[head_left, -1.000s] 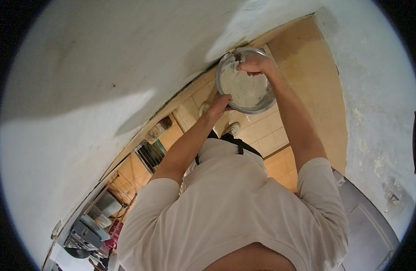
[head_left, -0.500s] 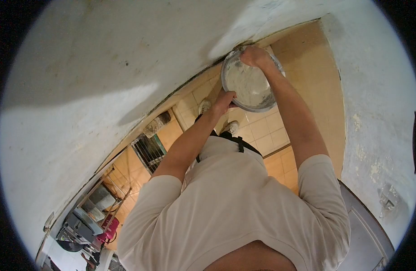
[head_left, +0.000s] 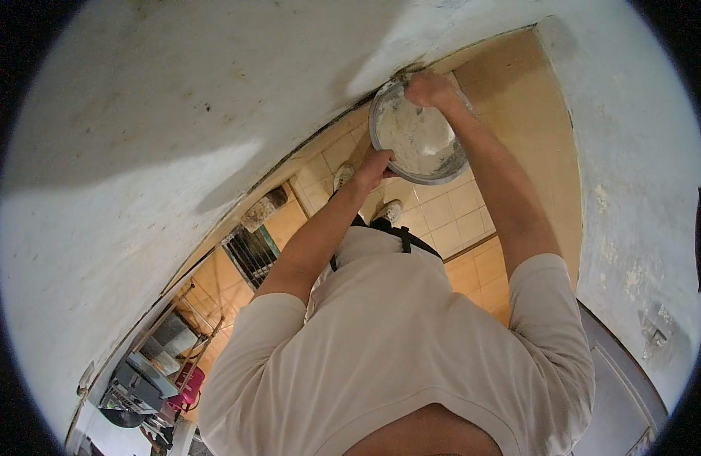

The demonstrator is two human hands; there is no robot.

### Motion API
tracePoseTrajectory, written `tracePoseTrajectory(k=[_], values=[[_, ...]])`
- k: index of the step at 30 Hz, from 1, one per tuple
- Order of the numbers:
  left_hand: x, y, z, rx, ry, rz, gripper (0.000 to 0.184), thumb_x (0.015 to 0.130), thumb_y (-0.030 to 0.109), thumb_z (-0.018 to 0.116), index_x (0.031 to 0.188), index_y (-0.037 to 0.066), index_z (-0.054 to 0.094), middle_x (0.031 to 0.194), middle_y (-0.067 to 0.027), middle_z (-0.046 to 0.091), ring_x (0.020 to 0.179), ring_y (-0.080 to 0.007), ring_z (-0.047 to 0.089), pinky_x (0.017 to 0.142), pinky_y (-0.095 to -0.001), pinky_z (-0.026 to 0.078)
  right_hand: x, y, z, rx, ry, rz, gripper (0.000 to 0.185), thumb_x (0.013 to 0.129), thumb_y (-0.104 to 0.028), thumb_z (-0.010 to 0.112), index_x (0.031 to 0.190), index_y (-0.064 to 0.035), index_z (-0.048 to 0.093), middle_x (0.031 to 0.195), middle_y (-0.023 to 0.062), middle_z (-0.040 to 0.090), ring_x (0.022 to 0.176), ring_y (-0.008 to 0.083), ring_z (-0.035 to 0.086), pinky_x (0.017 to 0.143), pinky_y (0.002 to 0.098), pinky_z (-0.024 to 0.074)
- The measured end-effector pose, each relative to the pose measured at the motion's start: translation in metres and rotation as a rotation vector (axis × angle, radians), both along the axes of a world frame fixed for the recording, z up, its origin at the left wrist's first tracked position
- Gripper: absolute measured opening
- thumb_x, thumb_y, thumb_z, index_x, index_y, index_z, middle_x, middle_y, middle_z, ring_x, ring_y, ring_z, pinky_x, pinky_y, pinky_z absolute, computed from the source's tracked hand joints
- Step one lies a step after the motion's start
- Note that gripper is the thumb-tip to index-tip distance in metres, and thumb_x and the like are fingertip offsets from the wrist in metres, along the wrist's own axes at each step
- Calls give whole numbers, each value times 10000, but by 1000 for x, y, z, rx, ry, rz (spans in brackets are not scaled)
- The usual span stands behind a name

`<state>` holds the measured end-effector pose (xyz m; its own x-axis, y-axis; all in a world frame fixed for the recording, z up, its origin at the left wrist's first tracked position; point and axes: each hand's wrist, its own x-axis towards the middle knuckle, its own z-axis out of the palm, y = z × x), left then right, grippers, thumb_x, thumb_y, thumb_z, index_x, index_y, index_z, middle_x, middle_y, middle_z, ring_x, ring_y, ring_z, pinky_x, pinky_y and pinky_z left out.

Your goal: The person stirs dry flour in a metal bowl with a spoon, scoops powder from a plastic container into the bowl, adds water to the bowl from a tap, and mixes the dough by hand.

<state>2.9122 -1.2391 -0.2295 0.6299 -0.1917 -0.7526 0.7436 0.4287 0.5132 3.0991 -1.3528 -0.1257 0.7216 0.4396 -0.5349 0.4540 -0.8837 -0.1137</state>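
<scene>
A round metal bowl (head_left: 434,179) is held out in front of me, over the tiled floor. Pale, whitish dough or batter (head_left: 415,140) covers its inside. My left hand (head_left: 375,169) grips the bowl's near left rim, thumb over the edge and fingers beneath. Over the far part of the bowl, near its rim, is my right hand (head_left: 430,90), closed with fingers curled down; what it holds, if anything, is hidden.
A pale wall (head_left: 137,99) runs close along the left and beyond the bowl, another wall (head_left: 624,190) stands at right. My shoes (head_left: 391,210) are on the tiles. A rack (head_left: 195,315) and pink object (head_left: 187,386) lie lower left.
My right hand has moved from inside the bowl toward its far rim, its fingers now curled. The bowl and my left hand have shifted slightly right in view.
</scene>
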Motion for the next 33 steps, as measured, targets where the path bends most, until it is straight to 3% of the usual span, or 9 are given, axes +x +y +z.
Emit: tracePoseTrajectory(k=[6, 8, 12, 14, 19, 22, 24, 30, 33], values=[[-3, -2, 8, 7, -11, -16, 527, 782, 69, 532, 1278, -2, 369, 1118, -181, 545, 974, -300, 624, 815, -428, 597, 21, -12, -108, 88, -29, -88, 361, 843, -239, 474, 891, 57, 675, 956, 247, 664, 796, 382, 654, 662, 457, 503], [-2, 1, 18, -13, 9, -49, 626, 773, 20, 497, 1360, 8, 279, 1180, -202, 504, 1006, -310, 621, 810, -432, 607, 15, -11, -122, 197, -99, -178, 368, 866, -244, 462, 825, 58, 669, 835, 216, 676, 642, 323, 642, 509, 422, 463], [-4, -1, -13, -66, 62, -19, 613, 766, 21, 505, 1346, 14, 304, 1178, -192, 506, 1003, -316, 616, 787, -424, 611, 13, -11, -123, 559, 219, -602, 350, 891, -251, 477, 767, 15, 668, 629, 88, 571, 480, 171, 473, 412, 322, 316], [-4, -1, -5, -6, 61, -2, 605, 762, 23, 508, 1335, 15, 315, 1177, -188, 506, 989, -316, 616, 774, -427, 612, -9, 9, -39, 578, 500, -999, 324, 893, -233, 479, 767, -6, 674, 592, 41, 512, 454, 124, 397, 408, 295, 269], [-10, 8, -13, 46, 57, -43, 601, 752, 47, 544, 1317, 20, 340, 1158, -178, 511, 956, -323, 608, 777, -450, 599, -47, -28, -7, 435, 177, -508, 222, 849, -164, 556, 767, 4, 675, 662, 133, 604, 568, 242, 584, 484, 371, 427], [-20, 19, -24, 28, 58, -87, 614, 749, 55, 555, 1322, 23, 338, 1133, -166, 516, 946, -328, 602, 776, -473, 588, -86, -82, -46, 102, -222, -288, 165, 827, -128, 595, 880, 17, 653, 813, 224, 663, 789, 383, 675, 668, 461, 535], [-31, 28, -17, 29, 59, -146, 620, 748, 53, 552, 1329, 24, 335, 1127, -162, 519, 945, -328, 601, 775, -482, 583, -124, -83, -28, 19, -283, -452, 202, 840, -90, 559, 1007, 19, 596, 880, 249, 663, 828, 415, 662, 719, 493, 540], [-44, 45, 25, 80, 62, -313, 606, 753, 49, 547, 1325, 27, 349, 1119, -165, 529, 977, -329, 605, 779, -488, 578, -185, -84, -67, 93, -202, -614, 232, 845, -72, 512, 1058, 4, 563, 875, 258, 658, 824, 415, 662, 691, 482, 546], [-57, 52, 34, 94, 47, -386, 593, 753, 46, 550, 1316, 26, 363, 1127, -160, 536, 995, -322, 606, 783, -478, 578, -215, -85, -78, 178, -197, -471, 270, 847, -78, 508, 1097, 4, 570, 883, 240, 659, 835, 396, 669, 688, 468, 551]])
